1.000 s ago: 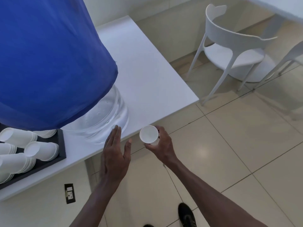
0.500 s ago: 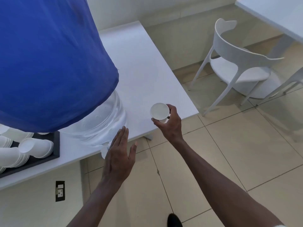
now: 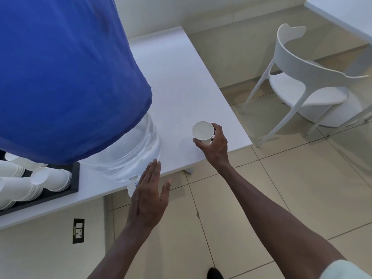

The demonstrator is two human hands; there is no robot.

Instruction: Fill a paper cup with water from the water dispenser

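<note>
The right hand forms a grip clamped on the paper cup, fingers wrapped round its lower wall, thumb on the near side; the cup stands upright, mouth open and empty, above the front right part of the white desk. The left hand is spread flat, fingers together and extended, thumb apart, holding nothing, just in front of the small white tap at the desk's front edge. The water dispenser, a clear bottle under a blue cover, stands left of the cup. No writing is legible on cup or cover. Both forearms reach forward from the lower edge. Stacked cups lie in a dark tray at far left; a white chair stands well apart on the tiled floor.
</note>
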